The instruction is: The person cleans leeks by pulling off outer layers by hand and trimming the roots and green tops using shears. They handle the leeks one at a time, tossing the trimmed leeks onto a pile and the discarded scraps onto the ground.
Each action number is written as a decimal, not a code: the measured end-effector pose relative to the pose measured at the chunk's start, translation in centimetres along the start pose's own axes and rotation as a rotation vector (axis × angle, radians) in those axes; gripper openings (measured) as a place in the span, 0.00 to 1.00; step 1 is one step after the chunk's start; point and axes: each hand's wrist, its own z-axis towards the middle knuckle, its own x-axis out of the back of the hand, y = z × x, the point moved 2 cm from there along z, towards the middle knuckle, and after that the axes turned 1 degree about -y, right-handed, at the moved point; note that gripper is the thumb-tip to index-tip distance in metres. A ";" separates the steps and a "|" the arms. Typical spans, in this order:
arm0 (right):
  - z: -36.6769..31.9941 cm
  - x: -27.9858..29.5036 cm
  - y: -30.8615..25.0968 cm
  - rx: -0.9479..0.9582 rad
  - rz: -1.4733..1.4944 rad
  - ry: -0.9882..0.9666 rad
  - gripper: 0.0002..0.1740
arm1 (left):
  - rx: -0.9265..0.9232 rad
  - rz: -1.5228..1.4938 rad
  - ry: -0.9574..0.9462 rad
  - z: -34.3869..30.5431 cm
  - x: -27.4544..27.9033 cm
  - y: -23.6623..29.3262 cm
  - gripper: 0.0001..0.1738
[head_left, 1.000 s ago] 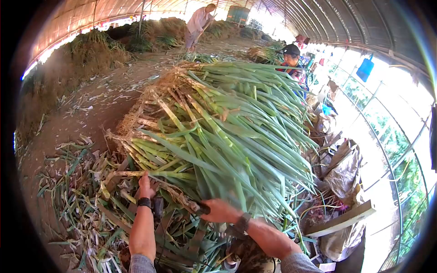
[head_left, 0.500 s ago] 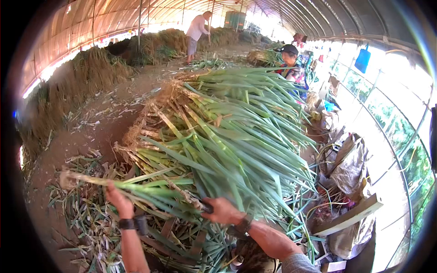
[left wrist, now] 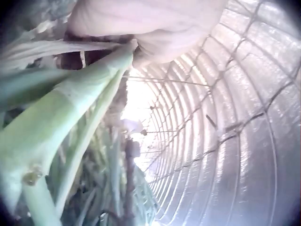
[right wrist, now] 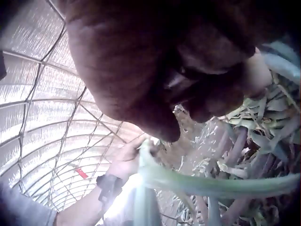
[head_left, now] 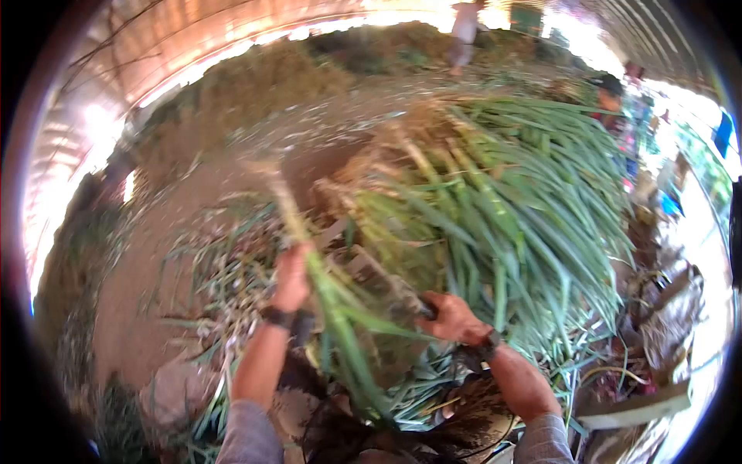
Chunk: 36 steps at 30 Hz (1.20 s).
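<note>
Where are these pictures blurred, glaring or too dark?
Head view: the held stalk is smeared, apparently by motion, and the corners fall black; left wrist view: white glare fills the far opening; right wrist view: the right hand sits in deep shadow.

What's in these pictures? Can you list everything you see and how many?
green onion: one, green and pale, in the left hand
onion pile: one, green, right of middle
handle: one, black, in the right hand; the rest is blurred
loose leaves: uncountable, green and pale, on the ground left of the pile
plant heaps: several, brownish green, upper left
standing person: one, pale clothing, far end
capped person: one, dark cap, beyond the pile
plank: one, pale, lower right
bag: one, blue, right edge
clutter: uncountable, brownish, right, too blurred to name
roof: one, silvery, arching overhead
sleeves: two, grey, bottom
wristbands: two, dark, one per wrist
left hand: one, bare, round the green onion
right hand: one, bare, round the handle
</note>
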 end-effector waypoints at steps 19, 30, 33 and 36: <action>0.3 -4.8 4.7 -0.174 -0.349 -0.163 0.23 | 0.953 -0.674 0.100 -3.1 -10.2 -9.7 0.16; -0.6 -4.1 4.4 -0.142 -0.283 -0.140 0.23 | 0.888 -0.662 0.086 -2.5 -10.7 -12.6 0.17; -1.0 -4.2 4.1 -0.115 -0.290 -0.076 0.22 | 1.030 -0.713 -0.011 -2.7 -10.3 -8.0 0.21; -0.6 -4.0 4.2 -0.210 -0.352 -0.142 0.18 | 1.063 -0.644 -0.014 -2.9 -11.8 -6.9 0.26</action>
